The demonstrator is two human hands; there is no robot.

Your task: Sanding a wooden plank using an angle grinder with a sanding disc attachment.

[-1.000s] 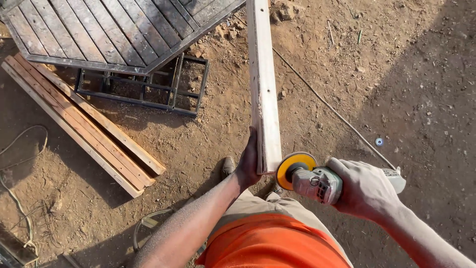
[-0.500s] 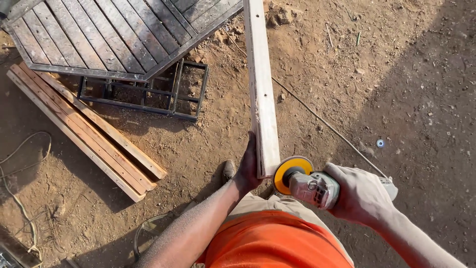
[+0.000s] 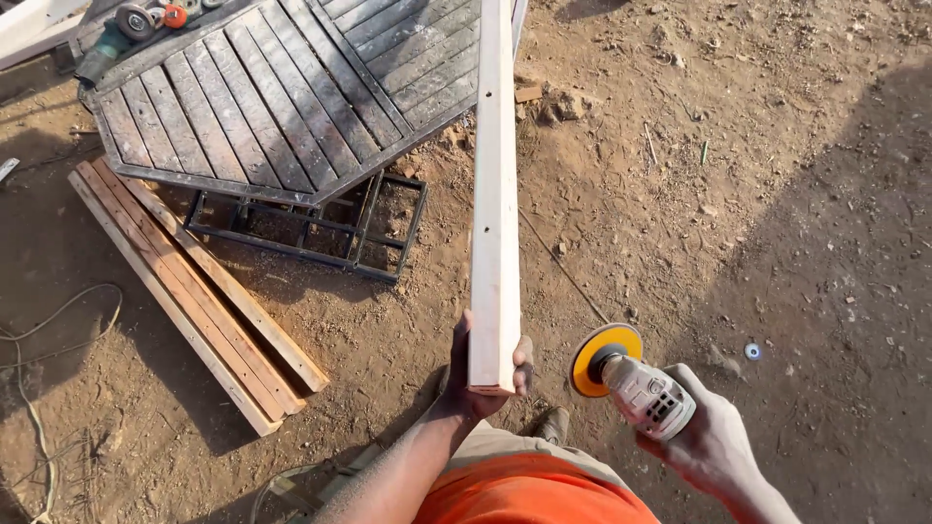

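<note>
Three planks [image 3: 189, 291] lie on bare dirt ground [image 3: 777, 194]

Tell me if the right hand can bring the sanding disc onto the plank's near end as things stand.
Probably yes. The right hand holds the grinder with its yellow disc just beside the plank, nothing between them. The left hand grips that end, so its fingers sit close.

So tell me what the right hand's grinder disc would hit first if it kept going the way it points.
The right hand aims the grinder, yellow disc leading, up and left toward the pale wooden beam that the left hand grips. The beam's near end would likely come first, though depth is hard to judge.
</note>
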